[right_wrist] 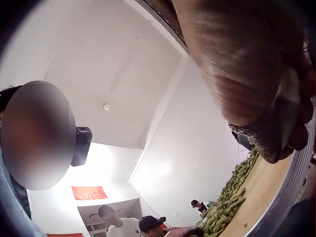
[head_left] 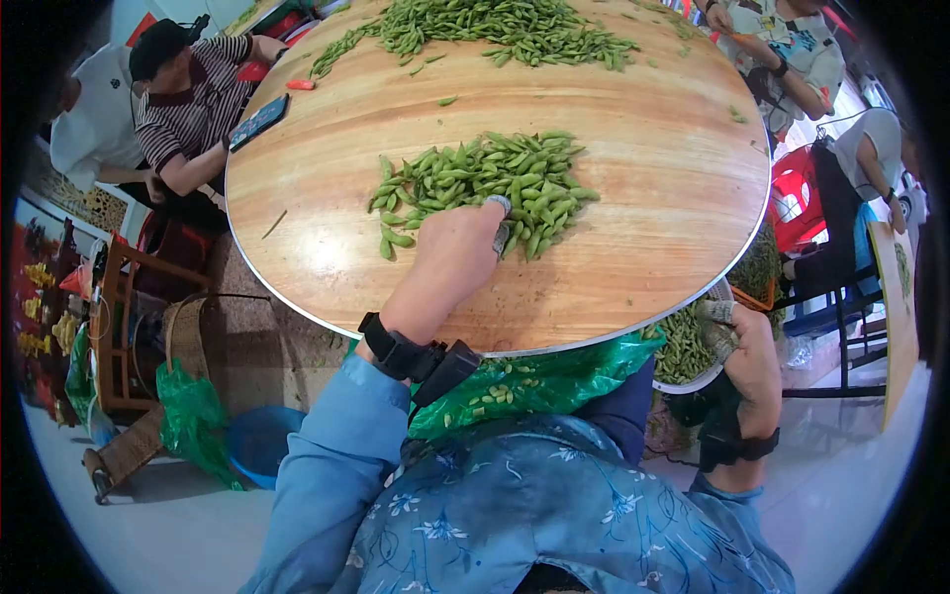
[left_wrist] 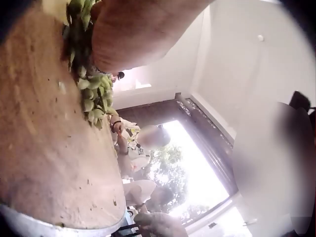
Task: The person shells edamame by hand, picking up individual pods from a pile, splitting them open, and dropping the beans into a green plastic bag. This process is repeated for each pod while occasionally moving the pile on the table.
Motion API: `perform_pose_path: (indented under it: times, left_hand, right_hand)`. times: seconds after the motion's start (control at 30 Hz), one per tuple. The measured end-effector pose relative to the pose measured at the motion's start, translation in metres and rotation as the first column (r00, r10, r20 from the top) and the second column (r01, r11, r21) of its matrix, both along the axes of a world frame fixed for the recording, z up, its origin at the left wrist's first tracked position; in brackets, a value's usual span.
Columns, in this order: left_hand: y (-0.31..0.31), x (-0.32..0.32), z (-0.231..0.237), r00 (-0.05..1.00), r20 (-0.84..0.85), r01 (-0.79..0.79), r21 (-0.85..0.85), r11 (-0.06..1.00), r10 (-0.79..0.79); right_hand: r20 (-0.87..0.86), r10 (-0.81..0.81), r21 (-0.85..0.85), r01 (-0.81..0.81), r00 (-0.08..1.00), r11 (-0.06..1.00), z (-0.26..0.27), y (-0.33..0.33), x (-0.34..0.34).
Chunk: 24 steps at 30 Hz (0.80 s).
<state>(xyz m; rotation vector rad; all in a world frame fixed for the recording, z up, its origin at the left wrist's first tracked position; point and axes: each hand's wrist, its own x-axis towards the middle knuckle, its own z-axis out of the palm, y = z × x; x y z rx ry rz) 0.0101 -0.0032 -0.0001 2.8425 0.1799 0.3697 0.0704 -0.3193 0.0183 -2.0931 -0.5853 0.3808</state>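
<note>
A heap of green edamame pods (head_left: 475,173) lies on the round wooden table (head_left: 643,198). My left hand (head_left: 457,243) reaches over the near side of this heap, its grey-covered fingertips down among the pods. Its other fingers are hidden under the hand. Beyond the table's right edge, my right hand (head_left: 747,346) hangs over a white bowl (head_left: 698,384) filled with pods, with grey covers on its fingers too. In the right wrist view the fingers bend inward beside a pale patch; I cannot tell whether they hold a pod.
A larger pod heap (head_left: 495,30) covers the table's far side. A phone (head_left: 259,121) lies by the left edge. Green plastic (head_left: 554,386) with bits of pod spreads over my lap. A blue basin (head_left: 262,445) stands on the floor at left. People sit around the table.
</note>
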Motion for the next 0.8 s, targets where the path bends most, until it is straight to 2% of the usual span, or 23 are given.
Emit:
perform_pose_path:
  times: [0.1, 0.17, 0.23, 0.27, 0.3, 0.37, 0.4, 0.47, 0.5, 0.57, 0.7, 0.77, 0.8]
  left_hand:
    - [0.006, -0.002, -0.001, 0.998, -0.047, 0.055, 0.083, 0.995, -0.051]
    - [0.011, -0.011, 0.001, 0.989, 0.018, 0.145, -0.031, 0.989, -0.144]
    - [0.024, -0.022, -0.001, 0.982, 0.043, 0.189, -0.066, 0.98, -0.186]
    - [0.03, -0.028, -0.002, 0.971, 0.071, 0.234, -0.099, 0.967, -0.227]
    - [0.031, -0.033, 0.001, 0.972, 0.069, 0.229, -0.098, 0.968, -0.223]
    - [0.032, -0.045, 0.01, 0.99, 0.117, 0.103, -0.233, 0.967, -0.077]
    - [0.035, -0.05, 0.008, 0.991, 0.117, 0.098, -0.232, 0.968, -0.072]
    - [0.039, -0.059, 0.002, 0.982, 0.146, -0.063, -0.338, 0.939, 0.119]
    - [0.037, -0.063, 0.0, 0.982, 0.145, -0.066, -0.34, 0.938, 0.121]
    - [0.027, -0.065, -0.003, 0.961, 0.162, -0.169, -0.305, 0.937, 0.226]
    - [0.007, -0.056, -0.005, 0.961, 0.102, -0.233, -0.195, 0.953, 0.256]
    - [0.007, -0.049, -0.007, 0.965, -0.05, -0.26, -0.104, 0.96, 0.256]
    - [0.006, -0.047, -0.006, 0.966, -0.047, -0.258, -0.104, 0.961, 0.254]
  right_hand:
    - [0.058, 0.075, 0.069, -0.079, 0.996, 0.995, -0.003, 0.02, -0.003]
    - [0.062, 0.107, 0.06, -0.111, 0.992, 0.992, -0.001, 0.038, -0.006]
    - [0.122, 0.208, 0.09, -0.219, 0.971, 0.972, -0.007, 0.055, -0.007]
    - [0.134, 0.271, 0.041, -0.278, 0.953, 0.96, -0.004, 0.063, -0.009]
    - [0.132, 0.275, 0.043, -0.283, 0.952, 0.958, -0.005, 0.07, -0.011]
    - [0.091, 0.291, 0.135, -0.302, 0.952, 0.944, -0.007, 0.081, -0.013]
    - [0.091, 0.297, 0.136, -0.307, 0.951, 0.942, -0.008, 0.084, -0.014]
    - [-0.051, 0.269, 0.189, -0.255, 0.962, 0.948, -0.009, 0.087, -0.016]
    - [-0.053, 0.272, 0.187, -0.258, 0.961, 0.948, -0.009, 0.088, -0.017]
    - [-0.074, 0.264, 0.181, -0.247, 0.962, 0.952, -0.01, 0.089, -0.016]
    - [-0.085, 0.239, 0.186, -0.221, 0.967, 0.957, -0.012, 0.094, -0.02]
    - [-0.107, 0.23, 0.226, -0.201, 0.967, 0.953, -0.012, 0.098, -0.022]
    - [-0.105, 0.228, 0.225, -0.2, 0.968, 0.954, -0.011, 0.1, -0.023]
